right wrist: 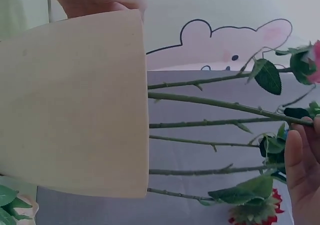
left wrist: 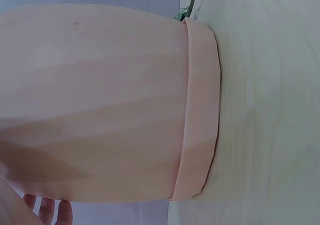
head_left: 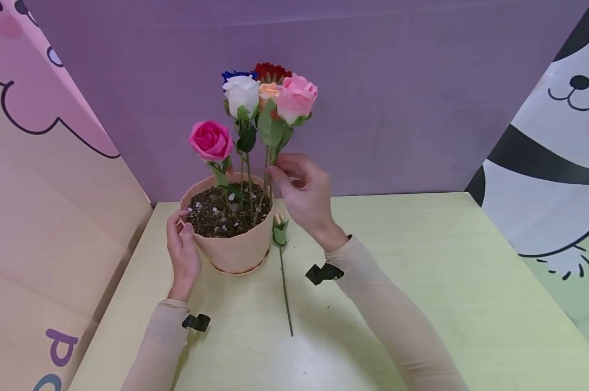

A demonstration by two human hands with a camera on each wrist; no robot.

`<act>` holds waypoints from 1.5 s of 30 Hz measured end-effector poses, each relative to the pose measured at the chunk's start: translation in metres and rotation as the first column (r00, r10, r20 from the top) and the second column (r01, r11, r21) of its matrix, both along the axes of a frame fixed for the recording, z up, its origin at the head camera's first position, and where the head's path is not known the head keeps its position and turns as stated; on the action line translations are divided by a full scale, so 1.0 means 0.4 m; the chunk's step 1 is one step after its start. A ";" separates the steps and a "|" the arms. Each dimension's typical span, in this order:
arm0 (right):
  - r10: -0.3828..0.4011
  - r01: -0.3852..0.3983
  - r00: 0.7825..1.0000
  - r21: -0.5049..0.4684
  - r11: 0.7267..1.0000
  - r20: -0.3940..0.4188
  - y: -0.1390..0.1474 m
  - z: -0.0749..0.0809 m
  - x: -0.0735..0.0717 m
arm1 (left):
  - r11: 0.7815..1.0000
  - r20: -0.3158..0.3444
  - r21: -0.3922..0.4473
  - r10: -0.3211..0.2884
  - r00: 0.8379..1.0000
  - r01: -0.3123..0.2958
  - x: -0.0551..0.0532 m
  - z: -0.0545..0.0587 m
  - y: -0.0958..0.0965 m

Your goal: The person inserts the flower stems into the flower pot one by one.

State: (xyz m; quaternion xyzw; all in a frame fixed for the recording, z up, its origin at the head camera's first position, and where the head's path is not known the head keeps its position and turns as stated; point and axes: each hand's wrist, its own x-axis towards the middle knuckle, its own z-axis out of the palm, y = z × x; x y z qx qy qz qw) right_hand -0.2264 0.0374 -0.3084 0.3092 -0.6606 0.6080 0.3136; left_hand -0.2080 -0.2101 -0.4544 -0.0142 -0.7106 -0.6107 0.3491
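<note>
A peach flowerpot (head_left: 238, 252) filled with dark soil (head_left: 216, 217) stands on the table. My left hand (head_left: 183, 252) grips its left side, with fingertips (left wrist: 46, 210) showing past the wall in the left wrist view. Beside the right rim, my right hand (head_left: 306, 190) pinches the green stem (right wrist: 225, 104) of a light pink rose (head_left: 296, 99), whose lower end is in the pot. Around it stand a white rose (head_left: 241, 95), a deep pink rose (head_left: 211, 141), a peach rose (head_left: 267, 93), a red flower (head_left: 273, 72) and a partly hidden blue flower (head_left: 233, 75).
A loose artificial flower (head_left: 283, 271) lies on the pale table (head_left: 401, 271), right of the pot, its stem toward me. Behind is a purple backdrop (head_left: 397, 108). Printed panels (head_left: 558, 163) flank the table on both sides.
</note>
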 end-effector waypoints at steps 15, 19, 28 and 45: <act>-0.005 0.025 0.994 0.191 0.981 -0.105 -0.072 -0.023 -0.001 | 0.999 -0.006 0.001 0.032 0.999 -0.032 0.004 -0.006 -0.019; -0.012 0.060 0.982 0.251 0.966 -0.187 -0.079 -0.028 0.000 | 0.999 -0.014 -0.005 0.039 0.999 -0.039 0.008 -0.006 -0.024; 0.019 0.039 0.982 0.298 0.954 -0.189 -0.094 -0.020 -0.002 | 0.999 -0.013 0.002 0.041 0.999 -0.041 0.004 -0.004 -0.029; -0.137 0.129 0.991 0.377 0.917 -0.006 -0.130 -0.010 0.018 | 1.000 -0.004 0.003 -0.004 1.000 0.004 0.004 -0.006 -0.017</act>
